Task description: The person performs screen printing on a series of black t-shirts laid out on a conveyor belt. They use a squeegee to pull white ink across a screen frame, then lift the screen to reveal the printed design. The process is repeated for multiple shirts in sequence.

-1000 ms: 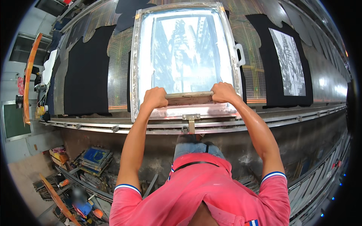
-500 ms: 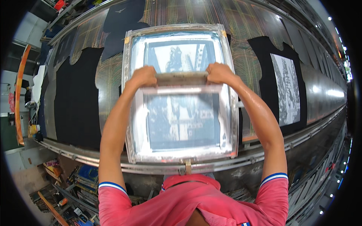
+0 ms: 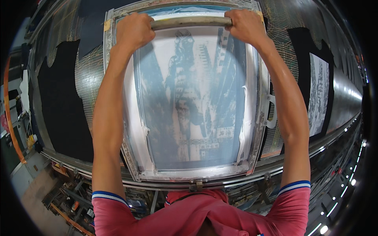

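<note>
A squeegee (image 3: 189, 22) with a long grey-brown handle lies across the far end of a framed printing screen (image 3: 193, 173). My left hand (image 3: 136, 29) is closed round its left end, and my right hand (image 3: 246, 25) grips the right end. Between my arms, the grey-blue mesh (image 3: 189, 94) shows a pale picture stencil with a standing figure. White ink (image 3: 132, 114) lines the inner edges of the metal frame. Any garment under the screen is hidden.
On the long table, a black cut shirt piece (image 3: 63, 102) lies to the left. A black piece with a white print (image 3: 318, 92) lies to the right. A metal rail (image 3: 220, 181) runs along the near edge. An orange strip (image 3: 12, 118) stands far left.
Both hands have pushed the squeegee away from me, from the middle of the screen to its far end. My view has come closer to the screen.
</note>
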Available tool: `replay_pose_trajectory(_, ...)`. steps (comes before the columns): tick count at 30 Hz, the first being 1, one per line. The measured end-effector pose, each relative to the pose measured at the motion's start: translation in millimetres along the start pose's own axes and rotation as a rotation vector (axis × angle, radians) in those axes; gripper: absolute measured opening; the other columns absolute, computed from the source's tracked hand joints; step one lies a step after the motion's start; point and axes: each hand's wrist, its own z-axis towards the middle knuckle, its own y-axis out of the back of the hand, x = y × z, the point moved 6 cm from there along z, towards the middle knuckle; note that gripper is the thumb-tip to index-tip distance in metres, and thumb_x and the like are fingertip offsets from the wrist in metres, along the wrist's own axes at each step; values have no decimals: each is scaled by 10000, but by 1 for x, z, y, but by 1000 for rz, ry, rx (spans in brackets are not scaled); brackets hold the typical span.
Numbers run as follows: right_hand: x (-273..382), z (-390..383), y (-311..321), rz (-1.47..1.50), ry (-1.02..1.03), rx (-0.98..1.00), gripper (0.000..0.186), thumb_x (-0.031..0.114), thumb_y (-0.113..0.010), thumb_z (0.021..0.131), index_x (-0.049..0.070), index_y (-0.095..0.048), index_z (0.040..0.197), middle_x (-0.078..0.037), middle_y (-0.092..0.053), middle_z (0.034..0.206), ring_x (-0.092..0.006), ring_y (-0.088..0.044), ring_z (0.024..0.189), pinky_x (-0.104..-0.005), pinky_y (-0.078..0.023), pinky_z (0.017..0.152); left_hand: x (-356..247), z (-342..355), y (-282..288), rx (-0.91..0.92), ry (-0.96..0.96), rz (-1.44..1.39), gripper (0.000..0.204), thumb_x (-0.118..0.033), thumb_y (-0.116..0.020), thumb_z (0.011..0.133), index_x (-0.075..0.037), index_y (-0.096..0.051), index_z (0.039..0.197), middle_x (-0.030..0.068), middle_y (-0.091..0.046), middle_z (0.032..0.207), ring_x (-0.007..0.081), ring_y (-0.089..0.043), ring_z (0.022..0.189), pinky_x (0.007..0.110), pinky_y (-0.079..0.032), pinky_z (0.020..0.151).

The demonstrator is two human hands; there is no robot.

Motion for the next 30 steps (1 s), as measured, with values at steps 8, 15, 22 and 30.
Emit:
replay_pose_trajectory(8,55,-87,-5,185,19,86,101,98,-635,709,75,-679,796,-115,-667,759,-346,-665,708,-462,-525,627,-21,-101,-9,88,-11,-57,325,-91,-639,663,-158,-792,942,190,-679,719,376,-665,667,456,-537,633)
replay_pose_trajectory(15,116,-193,-5,270,49,100,57,58,-612,715,45,-640,763,-107,-631,760,-300,-647,762,-435,-531,627,-49,-226,-20,120,25,-135,359,-60,-632,640,-150,-786,952,179,-673,691,353,-658,613,436,-527,584)
replay_pose_trajectory(22,166,-289,-28,316,45,165,148,40,-639,676,65,-637,822,-87,-609,777,-274,-622,783,-405,-531,656,-70,-327,-46,205,57,-191,359,-58,-617,638,-160,-779,941,149,-705,767,348,-674,654,445,-533,594)
replay_pose_trajectory(30,104,-234,-95,993,-115,425,670,529,-696,845,-14,-641,1234,-244,-649,1216,-390,-597,1174,-427,-435,1052,-69,-286,-78,258,17,-35,198,-139,-707,667,-74,-755,848,154,-727,886,344,-655,1063,623,-397,1009)
